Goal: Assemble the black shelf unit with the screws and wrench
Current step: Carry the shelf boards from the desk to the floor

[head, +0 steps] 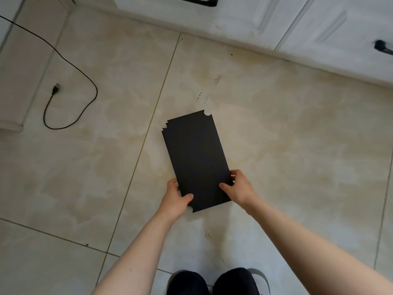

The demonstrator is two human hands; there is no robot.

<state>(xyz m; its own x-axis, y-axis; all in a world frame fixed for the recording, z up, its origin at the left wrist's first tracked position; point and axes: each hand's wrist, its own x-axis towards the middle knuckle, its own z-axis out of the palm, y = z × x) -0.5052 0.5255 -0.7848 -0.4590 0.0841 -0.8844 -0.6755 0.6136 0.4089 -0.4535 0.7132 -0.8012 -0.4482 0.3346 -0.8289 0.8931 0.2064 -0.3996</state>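
- I take the stack of black shelf panels (196, 160) as my landmark; it sits over the tiled floor (85, 167), long axis running away from me, far end pointing toward the white cabinets (234, 20); whether the far end rests on the floor or hangs just above it I cannot tell
- My left hand (175, 199) grips the near left edge of the stack, thumb curled over the top face, fingers hidden beneath; my right hand (239, 187) grips the near right edge the same way, thumb on top, fingertips wrapping the side; I judge the two-sided hold is there to keep the loose panels from sliding apart
- At the stack's far left corner several edges show stepped, so the panels are not squared up; the notched corners, I judge, are cut to fit round uprights
- A black cable (70, 67) with its plug lies well left of the stack, on the far side of a grout line; my dark shoes (212, 282) stand just nearer than the stack's near end
- No screws or wrench show anywhere near the stack; I judge the job is barely begun, with parts being laid out on open floor for room to work
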